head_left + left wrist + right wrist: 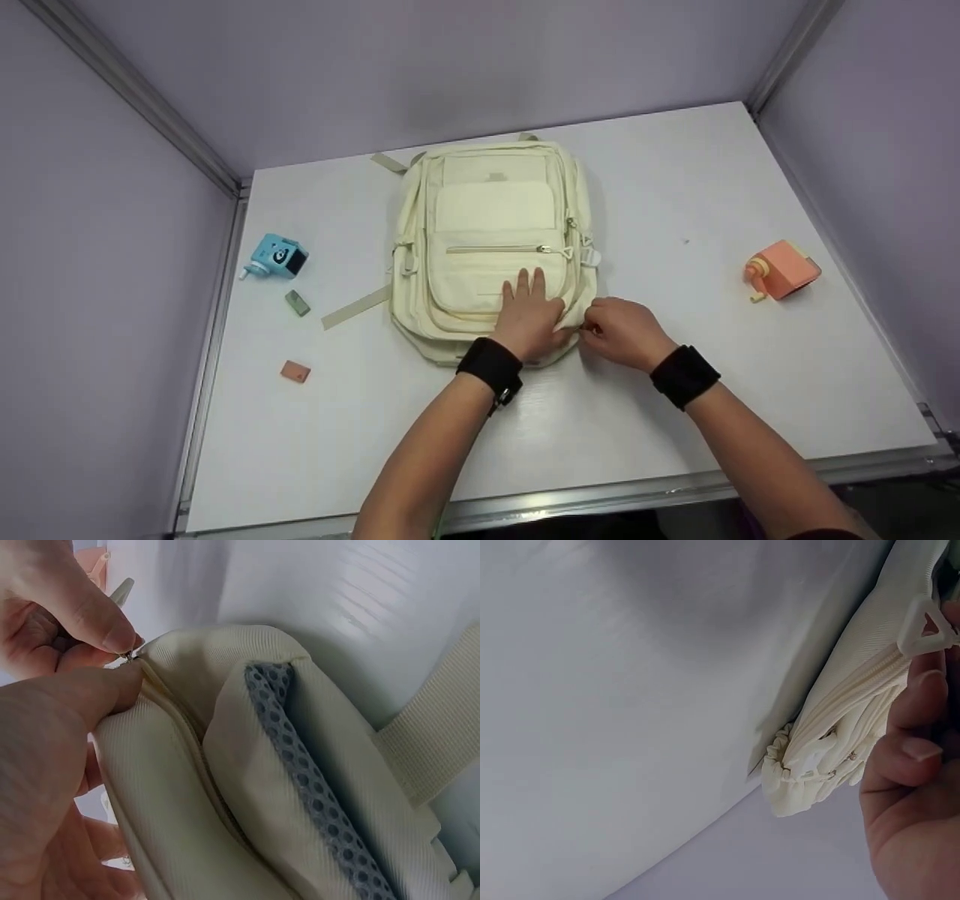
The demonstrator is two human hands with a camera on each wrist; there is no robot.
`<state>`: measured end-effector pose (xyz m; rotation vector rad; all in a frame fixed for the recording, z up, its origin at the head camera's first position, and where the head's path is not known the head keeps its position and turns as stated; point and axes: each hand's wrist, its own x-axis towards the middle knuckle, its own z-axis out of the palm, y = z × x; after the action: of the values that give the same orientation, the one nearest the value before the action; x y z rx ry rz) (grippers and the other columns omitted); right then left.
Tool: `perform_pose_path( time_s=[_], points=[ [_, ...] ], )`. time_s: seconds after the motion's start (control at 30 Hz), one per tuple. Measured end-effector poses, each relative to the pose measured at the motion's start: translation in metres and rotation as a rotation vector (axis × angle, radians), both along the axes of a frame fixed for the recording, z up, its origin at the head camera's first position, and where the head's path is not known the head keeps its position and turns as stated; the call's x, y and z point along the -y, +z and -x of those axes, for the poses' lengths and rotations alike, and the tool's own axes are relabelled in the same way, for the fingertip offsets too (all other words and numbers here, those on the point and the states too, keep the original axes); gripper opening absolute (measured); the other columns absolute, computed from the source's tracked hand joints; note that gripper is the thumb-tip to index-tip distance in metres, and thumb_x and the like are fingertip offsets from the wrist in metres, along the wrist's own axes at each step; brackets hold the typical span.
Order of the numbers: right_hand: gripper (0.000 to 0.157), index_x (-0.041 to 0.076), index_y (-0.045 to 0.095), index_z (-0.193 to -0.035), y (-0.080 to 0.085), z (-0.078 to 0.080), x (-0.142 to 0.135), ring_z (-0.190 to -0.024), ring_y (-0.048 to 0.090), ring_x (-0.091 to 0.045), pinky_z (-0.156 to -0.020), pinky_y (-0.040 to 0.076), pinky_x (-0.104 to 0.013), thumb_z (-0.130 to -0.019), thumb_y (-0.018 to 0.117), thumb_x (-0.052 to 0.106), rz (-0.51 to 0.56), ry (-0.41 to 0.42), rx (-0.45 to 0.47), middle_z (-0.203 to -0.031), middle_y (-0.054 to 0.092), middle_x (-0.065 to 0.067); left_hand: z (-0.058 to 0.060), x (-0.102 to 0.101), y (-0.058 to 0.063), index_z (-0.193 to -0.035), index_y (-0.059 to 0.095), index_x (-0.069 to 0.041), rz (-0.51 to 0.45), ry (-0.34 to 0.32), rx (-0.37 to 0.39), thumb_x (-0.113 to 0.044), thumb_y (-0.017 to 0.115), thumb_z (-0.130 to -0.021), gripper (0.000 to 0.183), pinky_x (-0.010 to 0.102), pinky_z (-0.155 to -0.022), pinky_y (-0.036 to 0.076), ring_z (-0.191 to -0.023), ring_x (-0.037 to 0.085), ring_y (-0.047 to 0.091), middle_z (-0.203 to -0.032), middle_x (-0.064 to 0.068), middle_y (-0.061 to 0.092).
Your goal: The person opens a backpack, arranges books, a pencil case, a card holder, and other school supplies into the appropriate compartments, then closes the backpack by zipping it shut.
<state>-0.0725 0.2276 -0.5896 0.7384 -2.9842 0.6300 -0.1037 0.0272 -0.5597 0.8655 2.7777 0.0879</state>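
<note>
A person is working at the near right corner of a cream bag, which is lying front up around the middle of a white table. The right hand is pinching a small metal slider between curled fingertips, its triangular pull hanging beside the fingers. The left hand is pressing three spread, straight fingers on the front pocket, while its thumb and forefinger appear to be gripping the bag's edge beside the zip. The step in hand seems to be working that zip; whether it is opening or closing, the views are not showing. The next move would likely be calling for the left hand to hold the cloth taut and the right to draw the slider along the track without snagging. The bag's top is pointing at the far wall, its base is facing the person, and its long axis is running almost straight away from them.
</note>
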Motion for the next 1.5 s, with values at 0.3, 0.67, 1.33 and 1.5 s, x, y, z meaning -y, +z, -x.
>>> perform_pose_path(
  time_s=[0.3, 0.67, 1.33, 1.5],
  points=[
    [0.014, 0.018, 0.065, -0.076, 0.001, -0.001, -0.009, -0.069, 0.052, -0.012, -0.061, 0.045, -0.033, -0.085, 0.073, 0.012, 0.026, -0.038, 0.032, -0.077, 0.057, 0.007, -0.005, 0.037, 0.003, -0.106, 0.058, -0.016, -0.095, -0.173, 0.011, -0.029, 0.076, -0.093, 0.026, 0.056, -0.121, 0.020, -0.152, 0.039, 0.023, -0.164, 0.019, 0.028],
    [0.006, 0.017, 0.074, -0.085, 0.006, -0.003, -0.024, -0.078, 0.060, -0.015, -0.065, 0.050, -0.036, -0.088, 0.072, 0.013, 0.061, -0.094, -0.024, -0.083, 0.063, 0.007, -0.002, 0.059, -0.004, -0.115, 0.064, -0.011, -0.206, -0.131, -0.142, -0.020, 0.061, -0.105, 0.014, 0.048, -0.113, 0.039, -0.138, 0.032, 0.050, -0.142, 0.011, 0.059],
    [0.012, 0.016, 0.072, -0.076, 0.014, -0.013, -0.006, -0.072, 0.055, -0.015, -0.062, 0.047, -0.034, -0.088, 0.075, 0.013, 0.103, -0.231, -0.023, -0.075, 0.060, 0.006, -0.002, 0.034, 0.002, -0.122, 0.058, -0.005, -0.113, -0.041, -0.153, 0.000, 0.043, -0.107, 0.022, 0.050, -0.109, 0.044, -0.138, 0.032, 0.050, -0.141, 0.016, 0.060],
    [0.015, 0.018, 0.069, -0.075, 0.010, -0.018, 0.022, -0.071, 0.054, -0.013, -0.062, 0.046, -0.033, -0.088, 0.076, 0.015, 0.122, -0.195, -0.031, -0.075, 0.059, 0.007, -0.005, 0.041, -0.002, -0.118, 0.060, -0.006, -0.115, -0.027, -0.160, -0.003, 0.044, -0.107, 0.020, 0.051, -0.107, 0.045, -0.137, 0.034, 0.051, -0.139, 0.017, 0.061]
  ],
)
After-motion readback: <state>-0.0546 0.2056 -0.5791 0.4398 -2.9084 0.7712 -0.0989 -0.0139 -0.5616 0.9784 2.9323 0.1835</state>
